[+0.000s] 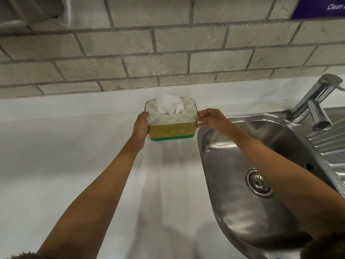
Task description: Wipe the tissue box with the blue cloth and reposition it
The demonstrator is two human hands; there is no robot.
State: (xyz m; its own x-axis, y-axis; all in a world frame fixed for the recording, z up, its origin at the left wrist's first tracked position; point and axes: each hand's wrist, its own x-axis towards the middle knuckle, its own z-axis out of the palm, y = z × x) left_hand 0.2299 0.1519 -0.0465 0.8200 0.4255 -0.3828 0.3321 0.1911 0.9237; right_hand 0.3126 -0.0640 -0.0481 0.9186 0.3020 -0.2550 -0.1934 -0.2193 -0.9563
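Observation:
The tissue box (pixel 172 130) has a white quilted lid, golden sides and a green base, with a white tissue sticking up from its slot. It sits on the white counter near the back wall, just left of the sink. My left hand (pixel 140 127) grips its left end and my right hand (pixel 211 119) grips its right end. No blue cloth is in view.
A steel sink (pixel 233 146) with a drain lies to the right, its rim close to the box. A chrome tap (pixel 317 101) and a ribbed draining board stand at the far right. A grey brick wall (pixel 168 53) rises behind the white counter (pixel 74 156).

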